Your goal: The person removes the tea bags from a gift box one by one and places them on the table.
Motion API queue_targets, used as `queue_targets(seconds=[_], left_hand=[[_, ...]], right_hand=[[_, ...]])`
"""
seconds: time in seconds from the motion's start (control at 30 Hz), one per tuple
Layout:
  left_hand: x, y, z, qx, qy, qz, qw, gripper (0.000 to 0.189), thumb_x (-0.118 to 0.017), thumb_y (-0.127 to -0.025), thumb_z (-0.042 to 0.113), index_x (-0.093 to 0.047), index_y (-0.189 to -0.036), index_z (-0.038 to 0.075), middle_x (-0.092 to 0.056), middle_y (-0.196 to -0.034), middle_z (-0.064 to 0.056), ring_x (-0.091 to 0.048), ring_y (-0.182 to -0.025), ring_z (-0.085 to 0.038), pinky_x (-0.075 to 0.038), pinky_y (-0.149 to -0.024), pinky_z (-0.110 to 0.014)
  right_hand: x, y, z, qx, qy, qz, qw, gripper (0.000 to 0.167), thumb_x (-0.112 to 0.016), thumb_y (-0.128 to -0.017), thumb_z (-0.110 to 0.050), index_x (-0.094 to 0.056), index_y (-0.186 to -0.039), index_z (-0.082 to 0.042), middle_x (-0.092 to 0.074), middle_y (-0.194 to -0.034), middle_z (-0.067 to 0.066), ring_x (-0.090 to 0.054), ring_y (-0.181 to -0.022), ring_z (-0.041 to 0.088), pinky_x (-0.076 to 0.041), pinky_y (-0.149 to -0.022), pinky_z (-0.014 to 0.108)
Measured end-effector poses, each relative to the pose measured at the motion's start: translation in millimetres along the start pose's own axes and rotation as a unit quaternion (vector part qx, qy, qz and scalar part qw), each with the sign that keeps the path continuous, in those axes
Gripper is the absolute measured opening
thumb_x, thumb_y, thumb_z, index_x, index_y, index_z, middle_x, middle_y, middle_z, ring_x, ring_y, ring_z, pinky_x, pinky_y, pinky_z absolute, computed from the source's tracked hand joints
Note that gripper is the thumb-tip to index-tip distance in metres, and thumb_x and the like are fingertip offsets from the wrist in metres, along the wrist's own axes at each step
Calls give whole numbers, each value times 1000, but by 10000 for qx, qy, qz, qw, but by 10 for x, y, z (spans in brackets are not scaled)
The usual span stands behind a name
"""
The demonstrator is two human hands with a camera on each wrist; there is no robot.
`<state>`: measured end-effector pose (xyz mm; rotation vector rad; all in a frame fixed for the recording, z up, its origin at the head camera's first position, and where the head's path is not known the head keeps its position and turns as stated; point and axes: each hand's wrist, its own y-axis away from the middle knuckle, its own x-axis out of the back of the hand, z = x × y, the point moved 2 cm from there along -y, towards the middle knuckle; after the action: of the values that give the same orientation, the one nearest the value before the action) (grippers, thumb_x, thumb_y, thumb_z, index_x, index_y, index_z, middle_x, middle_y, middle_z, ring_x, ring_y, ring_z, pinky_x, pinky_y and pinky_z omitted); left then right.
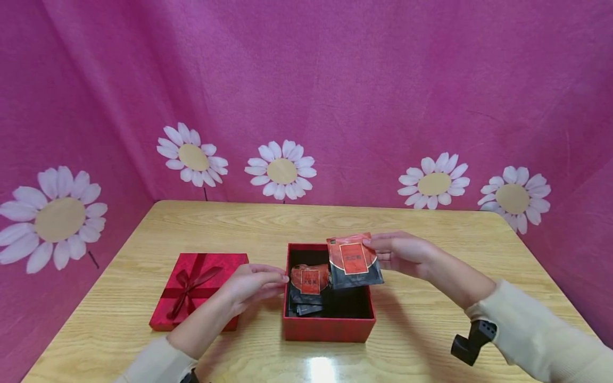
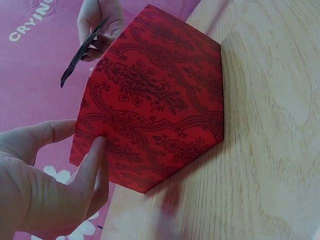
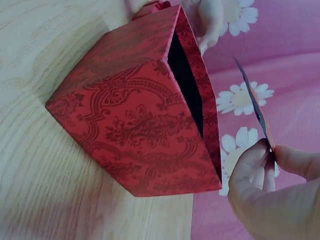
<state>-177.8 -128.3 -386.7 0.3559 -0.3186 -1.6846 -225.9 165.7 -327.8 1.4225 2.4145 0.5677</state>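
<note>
An open red patterned gift box (image 1: 328, 330) stands on the table. Its left wall is held by my left hand (image 1: 256, 287), with one digit at the rim and fingers against the outer side in the left wrist view. Above the right part of the box, my right hand (image 1: 404, 252) pinches a flat orange-and-black packet (image 1: 355, 260) by its right edge. Seen edge-on in the right wrist view, the packet (image 3: 257, 112) sits between thumb and fingers. Inside the box on the left lie similar packets (image 1: 308, 282), partly overlapping. The held packet hides part of the box's interior.
Left of the box, a red lid (image 1: 210, 268) with a ribbon bow (image 1: 188, 287) lies on the wooden table (image 1: 287, 221). My left forearm passes over its near right side. A pink curtain (image 1: 325, 96) with daisy prints hangs behind the table.
</note>
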Motion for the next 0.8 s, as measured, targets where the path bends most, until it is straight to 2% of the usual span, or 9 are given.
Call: queue_targets(seconds=[0.1, 0.2, 0.3, 0.43, 0.57, 0.8], left_hand=[[8, -1, -6, 83, -32, 36, 10000, 36, -68, -87, 10, -62, -117, -9, -73, -96, -6, -70, -83, -10, -59, -87, -31], [13, 5, -14, 117, -73, 97, 9999, 35, -68, -87, 11, -63, -117, -7, -73, -99, -8, -71, -85, -12, -58, -88, -32], [15, 5, -23, 87, -79, 152, 9998, 35, -68, -87, 10, -63, -117, -8, -73, -103, -12, -71, -85, -13, -58, -89, -34], [16, -1, -28, 58, -52, 129, 9999, 36, -67, -88, 9, -62, -117, -9, -72, -105, -14, -71, -87, -15, -58, -88, -37], [15, -10, -33, 57, -30, 75, 10000, 35, -66, -88, 10, -61, -117, -10, -73, -102, -11, -71, -89, -17, -59, -88, -38], [16, -40, -54, 195, -62, 246, 9995, 32, -67, -88, 11, -64, -114, -7, -72, -105, -15, -72, -93, -22, -58, -89, -38]], right_hand=[[48, 15, 32, -36, -123, 24, 9999, 57, -50, -98, -17, -28, -142, 10, -69, -89, -7, -63, -83, 4, -57, -80, 17], [107, 32, 60, -12, -256, -2, 9997, 52, -51, -98, -17, -32, -139, 9, -70, -89, -7, -65, -83, 3, -57, -80, 17], [179, 41, 87, 26, -364, -29, 9993, 37, -54, -98, -19, -47, -127, 3, -72, -88, -7, -66, -82, 3, -58, -81, 18], [289, 35, 128, 50, -537, -53, 9985, 12, -56, -97, -19, -64, -101, -11, -73, -89, -6, -66, -83, 4, -58, -81, 19], [407, 10, 168, 36, -767, -97, 9970, 15, -55, -97, -18, -69, -90, -18, -73, -89, -6, -66, -83, 4, -58, -80, 19], [608, -91, 209, 43, -1331, -14, 9911, 18, -54, -98, -19, -67, -86, -14, -73, -81, -5, -66, -77, 3, -58, -75, 19]])
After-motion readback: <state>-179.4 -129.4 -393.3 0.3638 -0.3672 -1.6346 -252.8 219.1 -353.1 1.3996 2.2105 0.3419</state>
